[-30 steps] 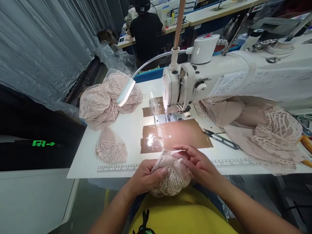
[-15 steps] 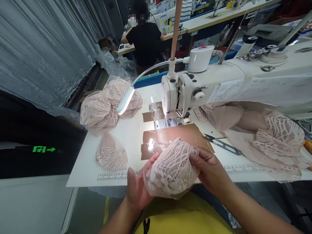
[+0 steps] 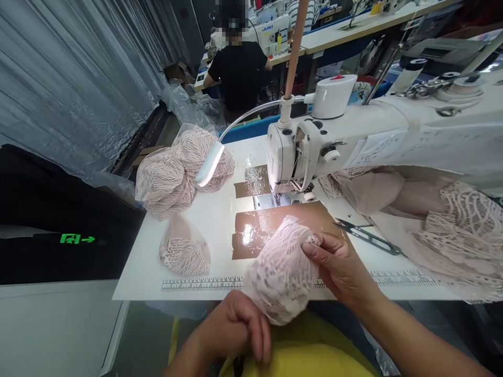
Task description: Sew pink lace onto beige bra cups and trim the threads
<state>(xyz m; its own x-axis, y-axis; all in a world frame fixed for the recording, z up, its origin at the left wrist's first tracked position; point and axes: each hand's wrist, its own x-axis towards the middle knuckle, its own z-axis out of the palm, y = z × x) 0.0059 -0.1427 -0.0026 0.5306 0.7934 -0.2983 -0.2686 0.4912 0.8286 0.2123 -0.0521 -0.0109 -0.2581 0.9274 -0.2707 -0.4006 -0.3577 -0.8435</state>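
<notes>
A pale pink lace cup [image 3: 283, 272] hangs over the table's front edge, its lower part blurred. My right hand [image 3: 338, 264] pinches its upper right edge between thumb and fingers. Just below the cup's lower left side, my left hand [image 3: 239, 327] is turned palm down with fingers bent downward. Motion smears those fingers, and the thumb is hidden, so its grip cannot be made out. Behind the cup stands a white sewing machine [image 3: 291, 152], its needle area lit. Another lace cup [image 3: 184, 248] lies flat on the table to the left.
Piled lace cups [image 3: 168, 178] lie at the back left under a gooseneck lamp [image 3: 210, 165]. Thread snips [image 3: 369, 235] rest right of the brown taped sheet [image 3: 251, 233]. More lace fabric [image 3: 444, 230] spreads on the right. A printed ruler [image 3: 196, 284] runs along the front edge. A person sits ahead.
My left hand has come away from under the lace cup and turned over, moving down. My right hand keeps its pinch, and the cup now hangs more upright. The view has shifted slightly.
</notes>
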